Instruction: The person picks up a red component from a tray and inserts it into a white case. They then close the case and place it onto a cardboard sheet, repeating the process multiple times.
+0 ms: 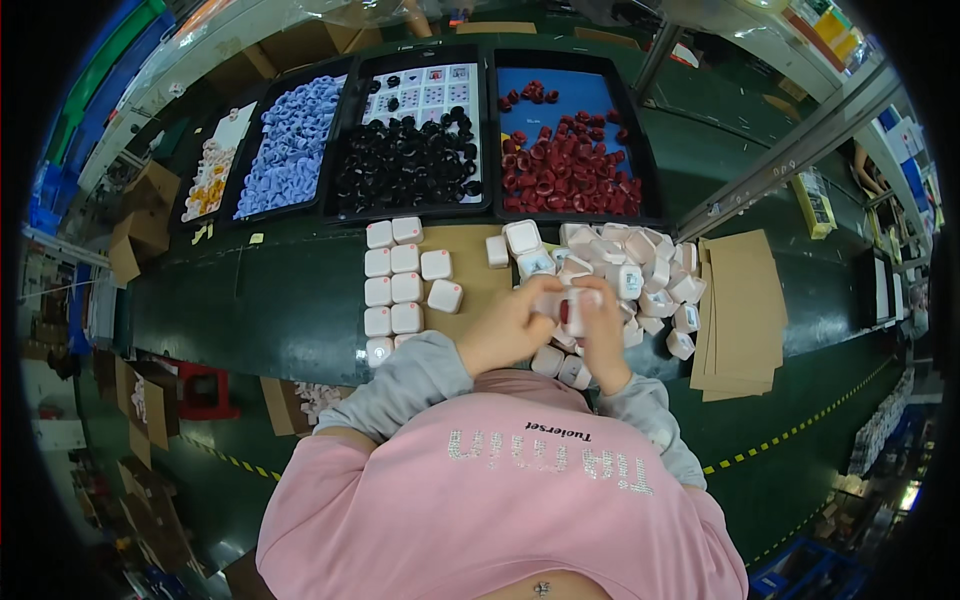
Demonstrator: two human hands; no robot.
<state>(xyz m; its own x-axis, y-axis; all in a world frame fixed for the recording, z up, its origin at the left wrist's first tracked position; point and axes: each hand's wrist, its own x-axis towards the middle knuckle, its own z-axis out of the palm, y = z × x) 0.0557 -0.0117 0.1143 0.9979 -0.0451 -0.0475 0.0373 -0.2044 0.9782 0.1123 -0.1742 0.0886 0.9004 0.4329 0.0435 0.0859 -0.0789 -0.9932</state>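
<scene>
In front of my chest, both hands meet over a small pale square box [576, 298], slightly blurred, with a dark red piece showing at it. My left hand [512, 325] is closed, its fingertips pinching the box's left side. My right hand [603, 335] closes around it from the right. Just beyond my fingers stands an open box [522, 238] with its lid raised. A heap of similar pale boxes [650, 262] lies to the right of my hands. Left of them, closed boxes with small red dots [406, 259] stand in rows on brown cardboard [478, 265].
Black-rimmed trays line the back: dark red pieces [572, 165], black pieces [408, 160], light blue pieces [290, 140], and white and amber pieces [210, 175]. Flat cardboard sheets [742, 310] lie at the right. A metal post [790, 150] slants up behind them.
</scene>
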